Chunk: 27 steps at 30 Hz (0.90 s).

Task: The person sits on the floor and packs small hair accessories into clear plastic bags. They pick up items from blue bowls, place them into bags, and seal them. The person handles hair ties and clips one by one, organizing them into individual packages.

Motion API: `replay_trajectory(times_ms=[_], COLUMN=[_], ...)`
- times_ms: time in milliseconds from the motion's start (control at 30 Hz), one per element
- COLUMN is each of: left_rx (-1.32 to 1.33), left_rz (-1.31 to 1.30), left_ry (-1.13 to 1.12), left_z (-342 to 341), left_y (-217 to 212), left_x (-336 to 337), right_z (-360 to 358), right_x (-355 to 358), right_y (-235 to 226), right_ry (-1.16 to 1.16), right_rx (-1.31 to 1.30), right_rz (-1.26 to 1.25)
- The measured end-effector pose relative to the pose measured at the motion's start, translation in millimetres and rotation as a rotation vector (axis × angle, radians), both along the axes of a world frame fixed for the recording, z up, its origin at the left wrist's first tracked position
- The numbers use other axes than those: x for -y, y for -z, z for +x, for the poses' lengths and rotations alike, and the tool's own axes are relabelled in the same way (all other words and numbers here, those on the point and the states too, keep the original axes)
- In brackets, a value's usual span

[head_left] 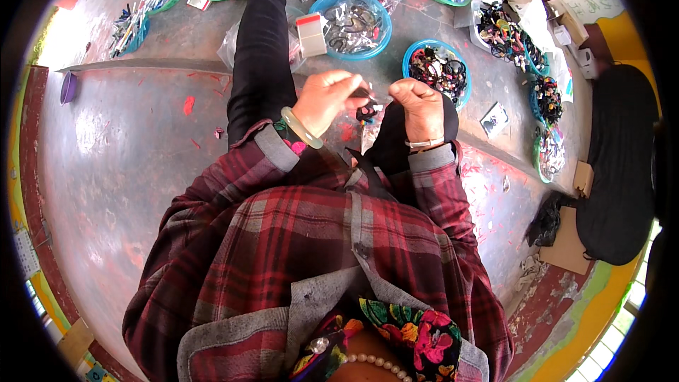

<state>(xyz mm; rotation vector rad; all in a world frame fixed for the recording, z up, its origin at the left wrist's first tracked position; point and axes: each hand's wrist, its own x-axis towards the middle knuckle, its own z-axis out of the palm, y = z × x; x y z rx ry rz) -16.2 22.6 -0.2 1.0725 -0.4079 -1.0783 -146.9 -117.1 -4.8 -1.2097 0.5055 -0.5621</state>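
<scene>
Fingers of the left hand (320, 105), at frame centre, are closed on a small dark item (361, 92). Right hand (424, 113), just right of it: thumb and forefinger pinched together; whether anything is gripped cannot be determined. Cluster of small pieces (368, 112) visible below the item. Filled blue basket (407, 61) stands near the right hand, upper right of centre.

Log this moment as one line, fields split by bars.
left hand: pinching small dark item | right hand: pinched, contents unclear | beyond right hand: blue basket of small mixed items
</scene>
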Motion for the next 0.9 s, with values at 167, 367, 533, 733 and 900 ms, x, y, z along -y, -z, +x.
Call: replay_trajectory(times_ms=[167,367,533,733,900], left_rx=[0.031,0.16,0.221,0.136,0.19], left_rz=[-0.003,-0.01,0.006,0.091,0.135], left_ry=[-0.059,0.035,0.079,0.092,0.075], left_z=[17,3,6,15,24], left_y=[-3,8,7,5,3], left_x=[-2,1,3,-1,-6], right_z=[-2,10,12,19,22], right_x=[7,-6,-6,-8,-6], right_y=[-1,3,0,3,9], right_ry=[-0.009,-0.18,-0.167,-0.205,-0.196], right_rx=[0.029,-0.044,-0.047,-0.035,-0.022], right_rz=[0.141,-0.018,-0.165,-0.208,-0.147])
